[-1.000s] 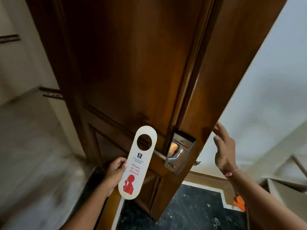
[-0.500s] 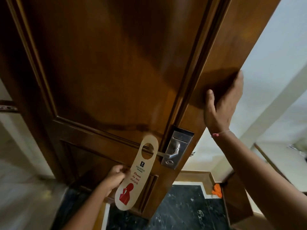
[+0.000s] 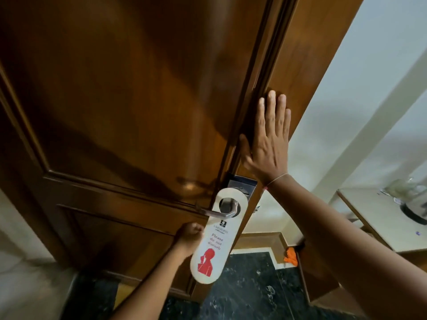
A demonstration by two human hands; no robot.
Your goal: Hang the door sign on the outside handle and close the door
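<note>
A cream door sign (image 3: 217, 243) with red "Please do not disturb" lettering and a red figure hangs with its round hole over the silver lever handle (image 3: 219, 212) of the brown wooden door (image 3: 120, 107). My left hand (image 3: 189, 239) pinches the sign's left edge at mid-height. My right hand (image 3: 268, 144) lies flat, fingers up, against the door's edge just above the metal lock plate (image 3: 242, 182). The door stands partly open, its edge towards me.
A pale wall (image 3: 346, 107) lies to the right of the door. A light table (image 3: 379, 218) with a dark round object stands at the right. Dark marble floor (image 3: 245, 294) lies below, with a small orange thing (image 3: 290, 256) by the skirting.
The sign's hole has slid over the lever up to the lock plate. My right hand moved from the door's outer edge to lie flat above the lock. The view came closer.
</note>
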